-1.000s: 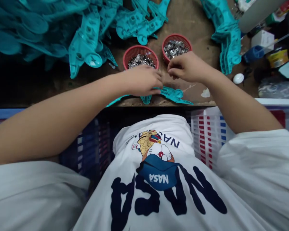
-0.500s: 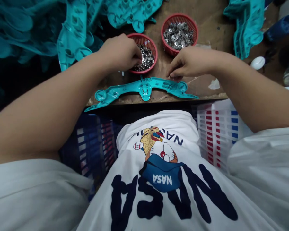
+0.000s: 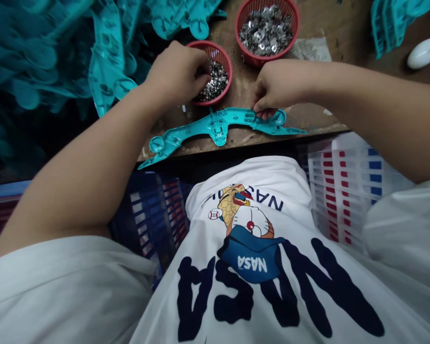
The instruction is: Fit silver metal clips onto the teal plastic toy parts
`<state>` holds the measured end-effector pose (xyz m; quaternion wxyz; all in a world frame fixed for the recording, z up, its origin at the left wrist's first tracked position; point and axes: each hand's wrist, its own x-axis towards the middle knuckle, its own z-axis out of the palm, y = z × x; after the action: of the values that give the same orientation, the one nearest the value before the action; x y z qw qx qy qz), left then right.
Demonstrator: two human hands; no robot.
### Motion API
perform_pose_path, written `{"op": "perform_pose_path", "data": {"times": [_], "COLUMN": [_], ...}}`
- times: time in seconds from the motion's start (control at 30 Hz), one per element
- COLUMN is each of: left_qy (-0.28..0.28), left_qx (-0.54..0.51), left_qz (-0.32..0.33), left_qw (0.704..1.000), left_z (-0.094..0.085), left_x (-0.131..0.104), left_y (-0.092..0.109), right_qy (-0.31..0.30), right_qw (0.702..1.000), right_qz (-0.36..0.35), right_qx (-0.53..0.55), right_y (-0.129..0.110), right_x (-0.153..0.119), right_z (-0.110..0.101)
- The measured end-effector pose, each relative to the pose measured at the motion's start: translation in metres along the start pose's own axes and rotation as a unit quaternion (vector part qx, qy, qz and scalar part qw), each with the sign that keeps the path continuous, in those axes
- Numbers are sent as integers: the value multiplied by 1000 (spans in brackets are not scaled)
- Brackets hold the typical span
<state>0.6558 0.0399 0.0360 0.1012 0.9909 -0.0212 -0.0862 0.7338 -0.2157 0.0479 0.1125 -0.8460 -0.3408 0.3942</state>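
A long, wing-shaped teal plastic part (image 3: 197, 128) lies along the front edge of the wooden table (image 3: 326, 119). My right hand (image 3: 277, 86) is at its right arm, fingertips pinched against the plastic beside the round end; what they hold is hidden. My left hand (image 3: 179, 71) reaches over the rim of a small red basket (image 3: 230, 79) of small shiny metal pieces (image 3: 218, 79). Its thumb and forefinger are closed among those pieces, and whatever is between them cannot be made out.
Another red basket (image 3: 249, 58) holds larger metal clips (image 3: 267, 31). Teal parts are heaped (image 3: 32, 52) at the left, with more at the back right (image 3: 390, 28). A white oval object (image 3: 424, 53) sits at the right. Plastic crates (image 3: 148, 210) stand below the table edge.
My right hand has come down onto the right arm of the teal part. My left hand stays at the small basket. The camera view has shifted slightly.
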Motion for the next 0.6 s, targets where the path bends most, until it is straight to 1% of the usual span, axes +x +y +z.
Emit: {"op": "perform_pose_path", "data": {"times": [0.13, 0.23, 0.33, 0.5, 0.6], "left_qy": [1, -3, -8, -23, -36], "left_qx": [13, 19, 13, 0, 23], "left_qz": [33, 39, 33, -2, 6], "left_qw": [999, 999, 999, 1000, 999], "left_z": [3, 7, 10, 9, 10], "left_x": [2, 4, 4, 2, 3], "left_y": [-3, -10, -14, -10, -10], "right_qy": [-12, -11, -3, 6, 11], "right_qw": [999, 1000, 1000, 999, 998], "right_qz": [12, 11, 7, -11, -7], "right_qx": [31, 4, -22, -35, -60], "right_y": [-3, -8, -12, -13, -13], "right_x": [1, -1, -3, -6, -5], "right_z": [2, 3, 3, 0, 1]}}
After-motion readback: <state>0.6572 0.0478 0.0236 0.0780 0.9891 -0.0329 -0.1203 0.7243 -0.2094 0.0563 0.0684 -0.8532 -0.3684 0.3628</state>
